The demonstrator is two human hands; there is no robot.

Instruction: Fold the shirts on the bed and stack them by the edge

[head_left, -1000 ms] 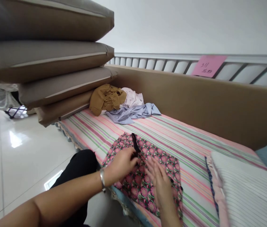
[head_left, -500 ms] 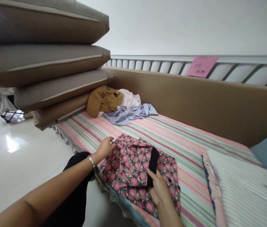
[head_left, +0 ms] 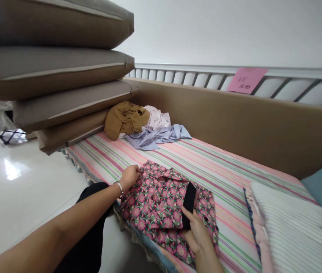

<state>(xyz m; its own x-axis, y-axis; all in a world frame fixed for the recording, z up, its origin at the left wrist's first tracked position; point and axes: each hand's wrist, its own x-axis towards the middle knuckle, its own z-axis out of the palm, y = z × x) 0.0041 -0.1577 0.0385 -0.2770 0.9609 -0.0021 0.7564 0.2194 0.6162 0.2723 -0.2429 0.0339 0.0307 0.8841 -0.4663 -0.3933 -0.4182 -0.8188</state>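
Observation:
A pink floral shirt (head_left: pixel 161 204) lies partly folded on a striped bedsheet (head_left: pixel 149 157). My left hand (head_left: pixel 131 177), with a silver bracelet at the wrist, pinches the shirt at its far left edge. A sleeve is laid across the shirt, ending in a black cuff (head_left: pixel 188 204). My right hand (head_left: pixel 197 230) grips that cuff, thumb on top and the other fingers partly hidden beneath the fabric. Dark buttons show on the cloth just right of this hand.
Crumpled brown clothing (head_left: pixel 127 119) and a light blue garment (head_left: pixel 161 137) lie at the far end. Thick brown cushions (head_left: pixel 72 68) are stacked at left. White striped cloth (head_left: pixel 294 223) lies at right. A padded brown board (head_left: pixel 220 108) runs along the back.
My left hand has moved slightly right and its fingers have closed on the shirt's edge. My right hand has shifted a little right with the black cuff.

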